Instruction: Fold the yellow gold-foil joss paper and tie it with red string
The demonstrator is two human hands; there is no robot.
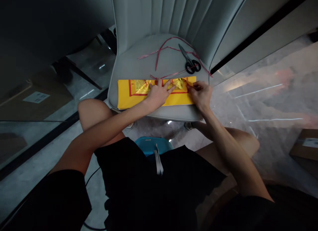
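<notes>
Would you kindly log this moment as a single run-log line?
left hand: spread on yellow paper | right hand: at paper's right end | scissors: on chair seat, beyond paper | red strands: near scissors

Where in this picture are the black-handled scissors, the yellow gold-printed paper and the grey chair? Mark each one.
Black-handled scissors [187,58]: head view, where blades meet handles.
Yellow gold-printed paper [177,99]: head view, plain yellow border below the printed frame.
Grey chair [135,68]: head view, bare part of the seat.
</notes>
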